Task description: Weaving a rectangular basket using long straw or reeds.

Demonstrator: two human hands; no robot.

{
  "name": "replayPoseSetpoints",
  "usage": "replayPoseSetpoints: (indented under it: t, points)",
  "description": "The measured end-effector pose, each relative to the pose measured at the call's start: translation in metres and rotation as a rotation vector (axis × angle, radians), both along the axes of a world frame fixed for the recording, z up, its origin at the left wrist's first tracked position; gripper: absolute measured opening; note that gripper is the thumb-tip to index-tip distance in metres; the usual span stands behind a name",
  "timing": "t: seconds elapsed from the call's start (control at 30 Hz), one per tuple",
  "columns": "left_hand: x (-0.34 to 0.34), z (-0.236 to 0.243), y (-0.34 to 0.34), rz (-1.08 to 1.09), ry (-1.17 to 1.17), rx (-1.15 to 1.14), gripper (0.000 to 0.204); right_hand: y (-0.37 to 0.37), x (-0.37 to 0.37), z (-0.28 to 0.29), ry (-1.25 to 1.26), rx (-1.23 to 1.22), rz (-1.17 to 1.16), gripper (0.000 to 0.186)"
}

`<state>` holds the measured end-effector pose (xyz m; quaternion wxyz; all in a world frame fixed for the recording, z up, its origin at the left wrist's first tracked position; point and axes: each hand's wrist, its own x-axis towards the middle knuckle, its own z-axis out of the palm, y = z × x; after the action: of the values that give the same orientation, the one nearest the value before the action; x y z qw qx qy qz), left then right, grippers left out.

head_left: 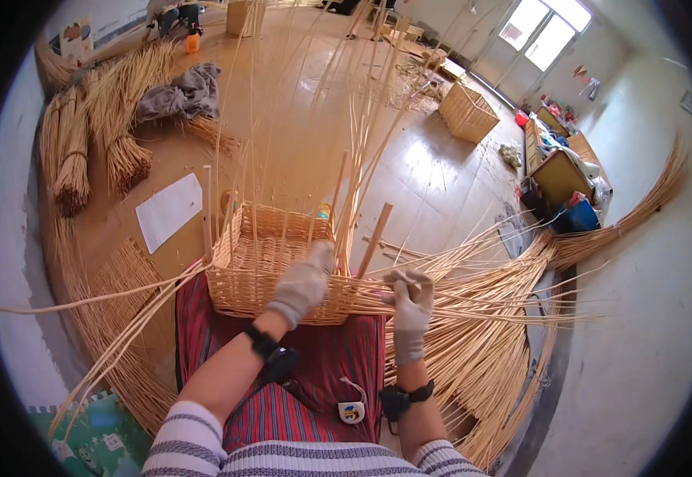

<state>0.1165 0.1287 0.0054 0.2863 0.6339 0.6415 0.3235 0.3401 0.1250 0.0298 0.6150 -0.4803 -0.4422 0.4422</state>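
Note:
A woven wicker basket [243, 286] with upright stakes and long loose rods sits on a red striped cloth [203, 334] over my lap. My gloved left hand [305, 282] is at the basket's near right rim, fingers curled; what they hold is hidden. Just right of the basket, my gloved right hand [411, 306] is closed on thin willow rods [473, 294], which fan out to the right. A small white tape measure [351, 411] lies on the cloth below.
Willow bundles [72, 159], a grey cloth [175, 99] and a white sheet [170, 208] lie left. Another basket [467, 113] stands back right, near a cluttered bench [556, 179]. A person [167, 16] works at the back left. A pale wall [640, 318] bounds the right.

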Motion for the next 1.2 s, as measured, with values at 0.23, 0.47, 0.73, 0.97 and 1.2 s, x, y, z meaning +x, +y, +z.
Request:
replayPoseSetpoints:
  t: [0.23, 0.47, 0.73, 0.97, 1.2]
  points:
    - [0.034, -0.020, 0.002, 0.085, 0.116, -0.179, 0.034, 0.080, -0.062, 0.058, -0.119, 0.308, 0.183, 0.071]
    - [0.035, 0.008, -0.023, 0.149, -0.158, 0.100, 0.048, 0.053, 0.035, -0.023, 0.175, -0.057, -0.075, 0.030]
    - [0.046, -0.014, -0.016, -0.138, 0.473, 0.435, 0.078, 0.029, 0.032, 0.023, 0.044, 0.047, 0.053, 0.032]
    - [0.050, -0.016, -0.034, -0.148, 0.964, 0.434, 0.069, -0.064, -0.087, 0.022, -0.486, 0.318, 0.496, 0.040]
    - [0.019, -0.012, -0.058, 0.040, -0.641, 0.342, 0.021, 0.023, -0.029, 0.022, -0.623, 0.009, 0.314, 0.049]
